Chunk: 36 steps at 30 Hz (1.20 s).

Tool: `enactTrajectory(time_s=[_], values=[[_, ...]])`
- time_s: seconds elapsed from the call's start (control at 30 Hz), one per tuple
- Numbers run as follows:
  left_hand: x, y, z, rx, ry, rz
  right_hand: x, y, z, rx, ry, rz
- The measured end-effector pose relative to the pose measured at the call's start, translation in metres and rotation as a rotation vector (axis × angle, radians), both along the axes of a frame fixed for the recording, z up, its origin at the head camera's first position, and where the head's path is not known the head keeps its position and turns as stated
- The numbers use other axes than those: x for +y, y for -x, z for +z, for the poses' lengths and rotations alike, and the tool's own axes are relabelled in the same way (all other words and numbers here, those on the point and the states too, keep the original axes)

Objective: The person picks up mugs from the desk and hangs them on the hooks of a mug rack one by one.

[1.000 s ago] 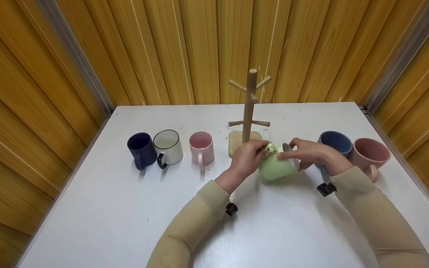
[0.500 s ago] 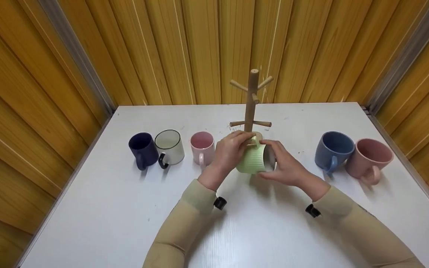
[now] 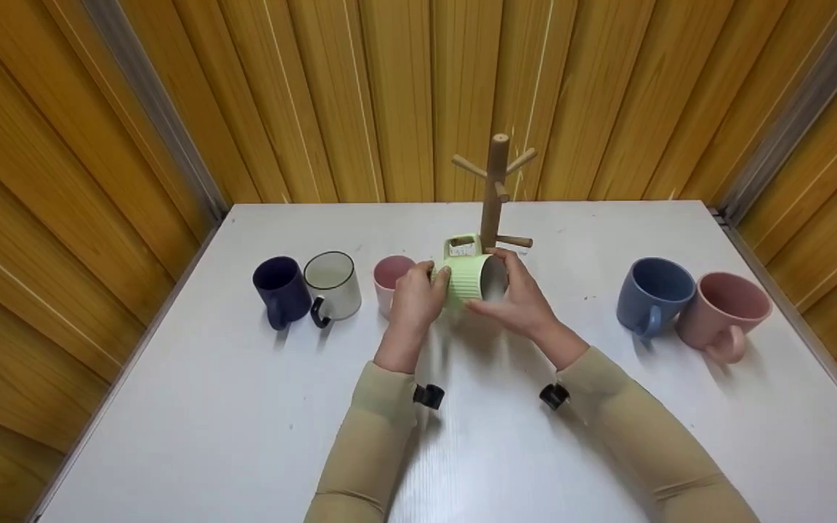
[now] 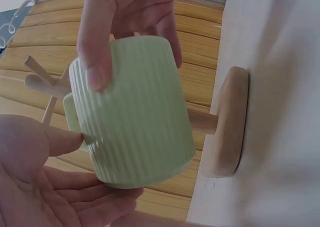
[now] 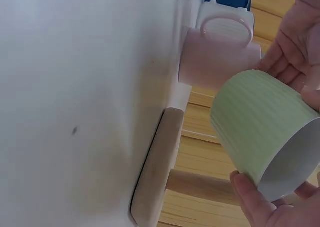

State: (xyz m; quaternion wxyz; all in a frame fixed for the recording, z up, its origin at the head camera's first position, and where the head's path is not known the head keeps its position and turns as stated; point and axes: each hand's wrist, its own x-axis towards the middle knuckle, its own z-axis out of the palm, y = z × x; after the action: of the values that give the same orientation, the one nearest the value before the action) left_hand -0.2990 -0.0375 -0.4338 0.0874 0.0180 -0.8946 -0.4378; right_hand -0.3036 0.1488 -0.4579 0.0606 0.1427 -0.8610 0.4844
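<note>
A pale green ribbed mug (image 3: 464, 278) is held on its side in front of the wooden mug tree (image 3: 495, 203), its white-lined mouth facing right. My left hand (image 3: 417, 296) grips the base end, thumb on the ribbed wall, fingers under the bottom in the left wrist view. Thumb and fingers of my right hand (image 3: 522, 299) span the rim, shown also in the right wrist view with the green mug (image 5: 265, 124) tilted. The mug's handle (image 3: 462, 245) points away from me and overlaps the tree's lower left peg, which it mostly hides in the head view.
At left stand a navy mug (image 3: 280, 290), a white mug with black rim (image 3: 337, 290) and a pink mug (image 3: 393, 274), partly behind my left hand. A blue mug (image 3: 636, 298) and a larger pink mug (image 3: 705, 319) stand at right on the white table (image 3: 244, 421).
Both hands have carried the green mug leftward, from right of the tree's base to its front left. Its handle now points toward the tree; the right hand has shifted its hold round the rim.
</note>
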Motion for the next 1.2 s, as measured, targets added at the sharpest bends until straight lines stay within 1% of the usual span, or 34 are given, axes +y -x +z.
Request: enactTrajectory(time_s=[0.1, 0.2, 0.27, 0.33, 0.43, 0.53, 0.6, 0.73, 0.83, 1.0, 1.1, 1.2], values=[[0.002, 0.001, -0.004, -0.039, 0.025, 0.007, -0.004, 0.007, 0.0, -0.085, 0.032, -0.041], [0.005, 0.003, -0.008, -0.041, 0.043, -0.002, -0.006, 0.011, -0.003, -0.156, 0.053, -0.082], [0.007, 0.004, -0.012, -0.047, 0.062, -0.006, -0.006, 0.013, -0.006, -0.184, 0.05, -0.1], [0.01, 0.004, -0.015, -0.053, 0.083, -0.008, -0.007, 0.014, -0.008, -0.192, 0.044, -0.113], [0.013, 0.005, -0.017, -0.06, 0.098, -0.01, -0.008, 0.015, -0.011, -0.183, 0.042, -0.124], [0.015, 0.005, -0.018, -0.067, 0.117, -0.007, -0.009, 0.017, -0.012, -0.173, 0.049, -0.128], [0.017, 0.005, -0.017, -0.065, 0.128, -0.005, -0.009, 0.018, -0.014, -0.184, 0.055, -0.128], [0.02, 0.003, -0.017, -0.028, 0.152, -0.01, -0.011, 0.021, -0.016, -0.216, 0.082, -0.119], [0.022, 0.002, -0.017, 0.004, 0.18, -0.02, -0.013, 0.022, -0.016, -0.239, 0.065, -0.116], [0.022, -0.001, -0.015, 0.03, 0.215, -0.026, -0.015, 0.021, -0.016, -0.268, 0.021, -0.122], [0.023, 0.0, -0.013, 0.051, 0.175, -0.028, -0.016, 0.021, -0.017, -0.259, 0.022, -0.121], [0.024, 0.003, -0.01, 0.098, 0.094, -0.018, -0.017, 0.021, -0.018, -0.255, 0.02, -0.129]])
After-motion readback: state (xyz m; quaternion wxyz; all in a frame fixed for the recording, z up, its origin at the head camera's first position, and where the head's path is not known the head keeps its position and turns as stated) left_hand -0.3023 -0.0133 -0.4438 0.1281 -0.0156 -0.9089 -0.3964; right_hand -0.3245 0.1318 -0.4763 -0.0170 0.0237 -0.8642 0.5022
